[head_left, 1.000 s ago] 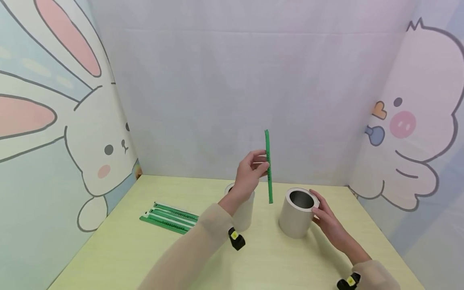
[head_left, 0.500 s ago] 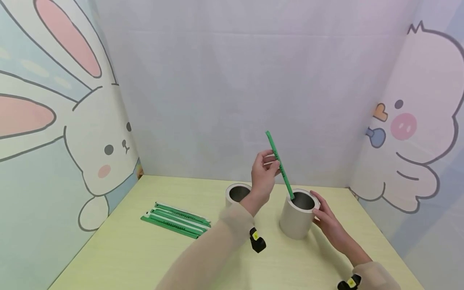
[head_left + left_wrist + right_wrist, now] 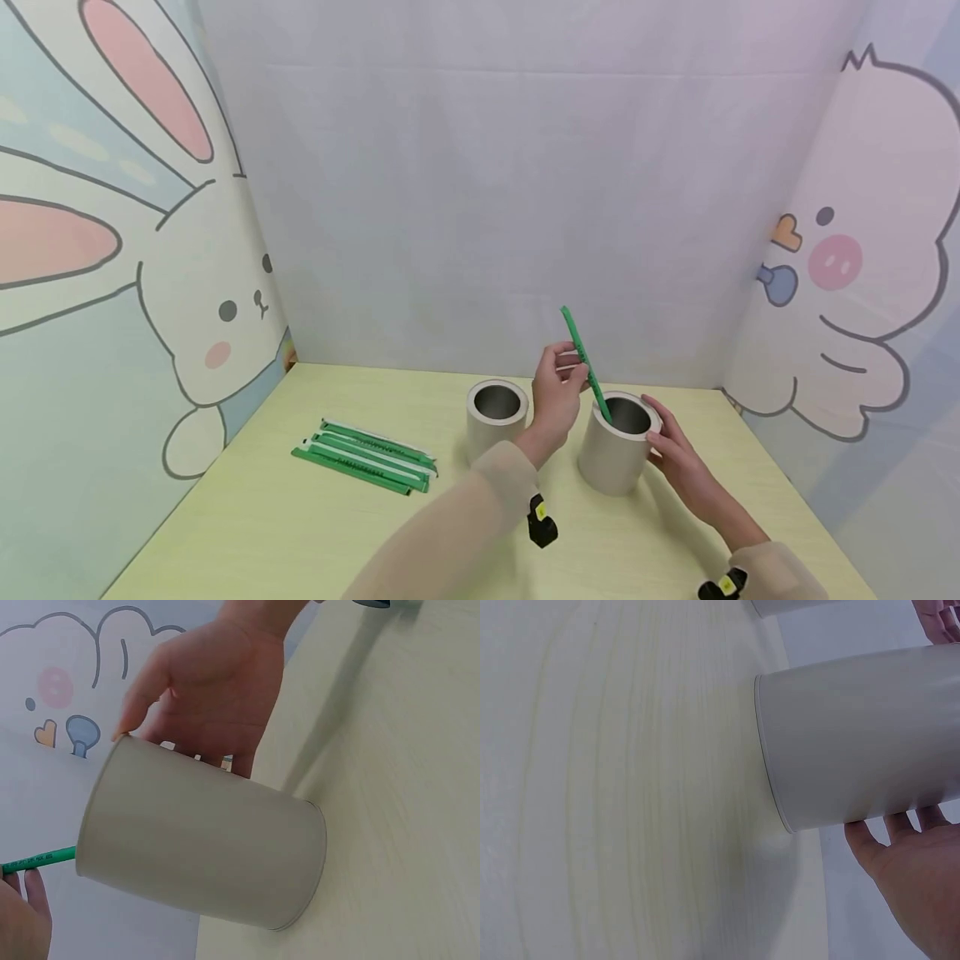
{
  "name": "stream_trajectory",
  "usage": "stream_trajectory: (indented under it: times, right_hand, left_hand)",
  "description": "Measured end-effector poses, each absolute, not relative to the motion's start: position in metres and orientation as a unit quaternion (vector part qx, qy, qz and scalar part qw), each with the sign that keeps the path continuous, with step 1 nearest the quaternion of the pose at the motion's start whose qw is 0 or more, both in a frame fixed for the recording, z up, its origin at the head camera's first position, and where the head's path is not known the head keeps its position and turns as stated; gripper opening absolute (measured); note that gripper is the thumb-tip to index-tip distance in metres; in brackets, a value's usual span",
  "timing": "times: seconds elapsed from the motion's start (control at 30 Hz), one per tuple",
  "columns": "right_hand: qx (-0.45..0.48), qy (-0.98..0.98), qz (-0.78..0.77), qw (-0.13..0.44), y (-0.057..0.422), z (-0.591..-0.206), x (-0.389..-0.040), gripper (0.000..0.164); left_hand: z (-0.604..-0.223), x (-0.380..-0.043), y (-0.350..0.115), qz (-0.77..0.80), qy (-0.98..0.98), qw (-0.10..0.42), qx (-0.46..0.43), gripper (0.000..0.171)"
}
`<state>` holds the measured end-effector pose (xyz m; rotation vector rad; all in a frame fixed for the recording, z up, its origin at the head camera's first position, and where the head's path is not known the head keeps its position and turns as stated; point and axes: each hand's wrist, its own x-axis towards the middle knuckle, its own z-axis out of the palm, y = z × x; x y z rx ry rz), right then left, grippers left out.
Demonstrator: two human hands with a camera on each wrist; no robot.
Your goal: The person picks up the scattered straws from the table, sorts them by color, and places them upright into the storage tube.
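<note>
Yellow table | slim lettered green stick: left fingers pinching | cup: right fingers gripping

The stick is green with dark print; cups off-white; table yellowish.

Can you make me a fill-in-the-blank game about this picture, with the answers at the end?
1. The thin stick in the left hand is coloured ____.
2. The right hand holds a cup, and the stick's ____ end (upper or lower) is in its mouth.
3. Another cup stands to its left, making ____ cups in all.
4. The rabbit has long ears that are ____ inside.

Missing words: green; lower; two; pink.
</note>
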<state>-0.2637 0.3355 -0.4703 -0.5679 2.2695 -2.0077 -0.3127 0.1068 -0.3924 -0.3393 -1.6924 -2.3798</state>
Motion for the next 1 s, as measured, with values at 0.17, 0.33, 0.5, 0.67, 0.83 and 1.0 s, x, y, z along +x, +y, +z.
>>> stream_trajectory:
  times: [0.17, 0.33, 0.5, 0.67, 0.83, 1.0]
  right_hand:
    - [-0.185, 0.735, -0.652, 0.029, 0.336, -0.470, -0.264, 0.061]
    - [-0.183, 0.737, -0.650, 0.030, 0.337, -0.470, -0.263, 0.060]
    - [-0.189, 0.732, -0.654, 0.029, 0.337, -0.471, -0.263, 0.060]
    - [-0.191, 0.728, -0.658, 0.029, 0.338, -0.471, -0.264, 0.060]
    - [-0.189, 0.731, -0.655, 0.029, 0.337, -0.471, -0.264, 0.061]
    - [-0.187, 0.732, -0.655, 0.029, 0.336, -0.470, -0.263, 0.060]
  left_hand:
    - [-0.402, -0.312, 0.111, -0.790, -0.593, 0.099, -0.119, 0.034]
    - [-0.410, -0.311, 0.112, -0.770, -0.618, 0.090, -0.129, 0.035]
    - [-0.413, -0.312, 0.104, -0.754, -0.635, 0.073, -0.150, 0.037]
    - [-0.407, -0.314, 0.088, -0.740, -0.645, 0.066, -0.179, 0.040]
    - [-0.391, -0.313, 0.054, -0.678, -0.693, 0.060, -0.236, 0.044]
    - [-0.373, -0.309, 0.010, -0.624, -0.726, 0.054, -0.283, 0.048]
